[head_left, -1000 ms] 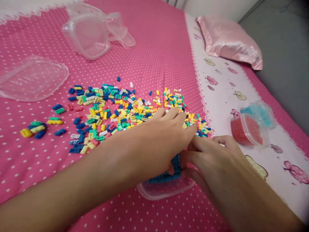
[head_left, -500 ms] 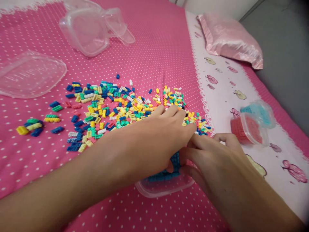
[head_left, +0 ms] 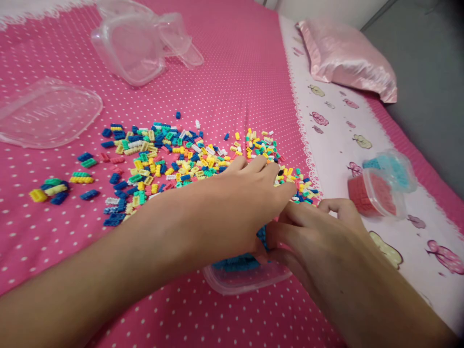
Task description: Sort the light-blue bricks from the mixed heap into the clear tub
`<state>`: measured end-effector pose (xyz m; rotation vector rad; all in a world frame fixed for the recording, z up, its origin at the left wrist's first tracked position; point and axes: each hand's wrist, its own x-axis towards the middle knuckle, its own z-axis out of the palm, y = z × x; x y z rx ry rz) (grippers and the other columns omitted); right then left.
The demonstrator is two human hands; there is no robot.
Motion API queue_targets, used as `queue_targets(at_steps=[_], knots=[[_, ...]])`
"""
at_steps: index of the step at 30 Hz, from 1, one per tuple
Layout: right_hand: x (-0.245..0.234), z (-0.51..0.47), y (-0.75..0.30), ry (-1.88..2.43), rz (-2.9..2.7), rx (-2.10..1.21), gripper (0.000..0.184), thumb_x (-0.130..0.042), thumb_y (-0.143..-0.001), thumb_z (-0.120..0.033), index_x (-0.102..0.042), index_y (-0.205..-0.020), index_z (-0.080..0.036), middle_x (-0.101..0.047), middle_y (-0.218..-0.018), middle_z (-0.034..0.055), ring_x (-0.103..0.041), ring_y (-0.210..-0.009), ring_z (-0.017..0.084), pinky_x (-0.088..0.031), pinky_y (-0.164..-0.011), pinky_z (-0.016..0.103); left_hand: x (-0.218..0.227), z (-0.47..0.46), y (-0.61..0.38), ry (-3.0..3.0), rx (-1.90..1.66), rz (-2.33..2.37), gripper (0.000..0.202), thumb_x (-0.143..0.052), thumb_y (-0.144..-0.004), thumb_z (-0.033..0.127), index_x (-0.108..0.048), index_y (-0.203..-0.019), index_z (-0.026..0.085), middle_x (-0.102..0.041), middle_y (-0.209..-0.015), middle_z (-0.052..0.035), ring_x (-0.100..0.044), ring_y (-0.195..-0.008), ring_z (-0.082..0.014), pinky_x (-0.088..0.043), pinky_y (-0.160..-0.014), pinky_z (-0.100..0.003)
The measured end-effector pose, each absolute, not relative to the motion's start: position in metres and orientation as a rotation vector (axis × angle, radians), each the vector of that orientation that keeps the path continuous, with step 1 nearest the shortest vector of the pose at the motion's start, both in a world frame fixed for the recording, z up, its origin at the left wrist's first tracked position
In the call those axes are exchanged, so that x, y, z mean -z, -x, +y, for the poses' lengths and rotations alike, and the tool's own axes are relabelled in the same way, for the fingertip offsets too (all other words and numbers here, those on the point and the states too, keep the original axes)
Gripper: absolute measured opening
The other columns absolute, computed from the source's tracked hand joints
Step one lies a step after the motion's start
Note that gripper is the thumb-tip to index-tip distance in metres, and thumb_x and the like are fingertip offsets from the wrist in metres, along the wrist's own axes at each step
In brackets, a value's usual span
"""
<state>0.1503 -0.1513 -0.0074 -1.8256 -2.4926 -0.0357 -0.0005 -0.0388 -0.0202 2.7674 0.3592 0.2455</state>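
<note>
In the head view a clear plastic container lies on the bed with joined blue toy building bricks in it. Over these bricks bends my left hand, its fingers curled down and its thumb against the blue. My right hand meets it from the right, thumb and forefinger pinched at the bricks' right side. Both palms and most fingertips are hidden, so the exact grip is only partly visible. Just beyond my hands spreads a pile of loose toy bricks in blue, yellow, green, white and pink.
A clear lid lies at left, and clear empty containers stand behind the pile. To the right are a tub of red bricks and a tub of light-blue bricks. A pink pillow rests at the far right on the polka-dot bedspread.
The blue bricks between my hands have shifted slightly left and tilted, and less of their upright part shows. Both hands stay nearly in place; the whole view has drifted a little.
</note>
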Motion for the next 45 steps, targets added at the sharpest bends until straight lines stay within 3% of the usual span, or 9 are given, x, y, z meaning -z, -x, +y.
queue_targets(at_steps=[8, 15, 19, 24, 27, 28, 30, 37, 45], knots=[[0.002, -0.155, -0.147, 1.877, -2.498, 0.012, 0.019, -0.053, -0.087, -0.012, -0.060, -0.074, -0.025, -0.059, -0.072, 0.0004, -0.052, -0.064, 0.017, -0.029, -0.070, 0.037, 0.020, -0.015, 0.013, -2.759, -0.249, 0.432, 0.057, -0.081, -0.072, 0.050, -0.058, -0.117, 0.024, -0.057, -0.128, -0.0049, -0.050, -0.127, -0.0287, -0.040, -0.109, -0.042], [-0.002, -0.158, -0.147, 1.882, -2.533, -0.036, 0.021, -0.052, -0.091, -0.014, -0.058, -0.073, -0.024, -0.060, -0.077, -0.0002, -0.051, -0.066, 0.016, -0.029, -0.073, 0.038, 0.007, 0.004, 0.026, -2.747, -0.194, 0.577, 0.058, -0.077, -0.069, 0.055, -0.060, -0.117, 0.027, -0.059, -0.123, -0.0024, -0.056, -0.123, -0.0303, -0.042, -0.108, -0.044], [0.000, -0.157, -0.146, 1.852, -2.568, -0.028, 0.017, -0.056, -0.092, -0.018, -0.059, -0.075, -0.023, -0.061, -0.077, -0.0001, -0.054, -0.069, 0.016, -0.031, -0.074, 0.036, -0.013, 0.020, 0.050, -2.786, -0.138, 0.704, 0.060, -0.053, -0.081, 0.062, -0.058, -0.128, 0.026, -0.060, -0.121, -0.0001, -0.058, -0.119, -0.0260, -0.042, -0.104, -0.041], [0.007, -0.155, -0.143, 1.705, -2.522, -0.083, 0.024, -0.051, -0.098, -0.021, -0.059, -0.076, -0.024, -0.063, -0.075, -0.0024, -0.057, -0.068, 0.017, -0.028, -0.074, 0.037, -0.030, 0.045, 0.095, -2.879, -0.096, 1.027, 0.076, -0.018, -0.087, 0.055, -0.055, -0.133, 0.007, -0.062, -0.120, -0.0020, -0.055, -0.116, -0.0208, -0.038, -0.104, -0.039], [0.020, -0.155, -0.141, 1.553, -2.422, -0.077, 0.037, -0.038, -0.106, -0.034, -0.061, -0.079, -0.027, -0.066, -0.075, -0.0036, -0.059, -0.069, 0.018, -0.027, -0.077, 0.040, -0.038, 0.053, 0.119, -2.875, -0.092, 1.300, 0.059, -0.025, -0.091, 0.042, -0.064, -0.124, 0.011, -0.067, -0.115, -0.0023, -0.060, -0.111, -0.0175, -0.040, -0.103, -0.034], [0.025, -0.155, -0.140, 1.519, -2.386, -0.063, 0.040, -0.034, -0.107, -0.040, -0.061, -0.080, -0.027, -0.067, -0.077, -0.0036, -0.059, -0.069, 0.018, -0.027, -0.078, 0.040, -0.040, 0.055, 0.124, -2.837, -0.097, 1.434, 0.045, -0.038, -0.089, 0.037, -0.068, -0.115, 0.017, -0.070, -0.110, -0.0027, -0.064, -0.104, -0.0181, -0.044, -0.100, -0.033], [0.035, -0.153, -0.139, 1.472, -2.338, -0.039, 0.042, -0.033, -0.106, -0.047, -0.062, -0.083, -0.028, -0.067, -0.077, -0.0038, -0.057, -0.067, 0.017, -0.027, -0.078, 0.041, -0.040, 0.059, 0.132, -2.735, 0.029, 1.680, 0.033, -0.045, -0.086, 0.023, -0.073, -0.104, 0.024, -0.074, -0.103, -0.0028, -0.068, -0.099, -0.0215, -0.047, -0.095, -0.037], [0.050, -0.149, -0.145, 1.401, -2.350, 0.069, 0.040, -0.032, -0.106, -0.046, -0.064, -0.088, -0.029, -0.067, -0.078, -0.0037, -0.056, -0.067, 0.018, -0.029, -0.081, 0.042, -0.022, 0.065, 0.121, -2.529, 0.248, 1.646, 0.027, -0.055, -0.082, 0.021, -0.077, -0.099, 0.022, -0.077, -0.099, -0.0045, -0.069, -0.084, -0.0202, -0.047, -0.075, -0.031], [0.048, -0.144, -0.140, 1.439, -2.228, 0.016, 0.043, -0.032, -0.106, -0.050, -0.064, -0.084, -0.030, -0.068, -0.076, -0.0058, -0.056, -0.066, 0.017, -0.030, -0.083, 0.040, 0.004, 0.071, 0.107, -2.551, 0.115, 1.546, 0.030, -0.054, -0.086, 0.017, -0.075, -0.107, 0.021, -0.076, -0.108, -0.0062, -0.070, -0.095, -0.0219, -0.050, -0.080, -0.030]])
